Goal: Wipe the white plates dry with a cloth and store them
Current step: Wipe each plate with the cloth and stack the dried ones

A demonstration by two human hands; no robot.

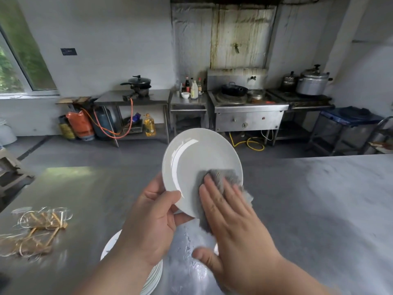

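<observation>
Kitchen with pale walls and a grey floor; a stainless-steel bench (319, 209) fills the foreground, its surface wet in the near centre. Along the far wall, a black wok (234, 90) sits on a steel stove, its contents not visible; to its right stands a large silver lidded pot (312, 81), closed. A black lidded pan (139, 81) rests on a burner on a steel side table, a small white bowl (185, 95) stands beside a group of sauce bottles (194, 88), and a clear plastic jug (149, 125) on the lower shelf holds yellow oil. On the bench at left lies a loose heap of tan rubber bands (36, 228). A stack of white plates (155, 275) stands at the near edge, partly hidden by the left forearm. A round white ceramic plate (197, 158) is held above the bench, tilted with its face toward the camera. The left hand (148, 220) grips its lower left rim, thumb on the face, fingers curled behind. The right hand (231, 220) lies flat, fingers straight and together, thumb spread, pressing a grey cloth (221, 175) against the lower right of the plate's face.
</observation>
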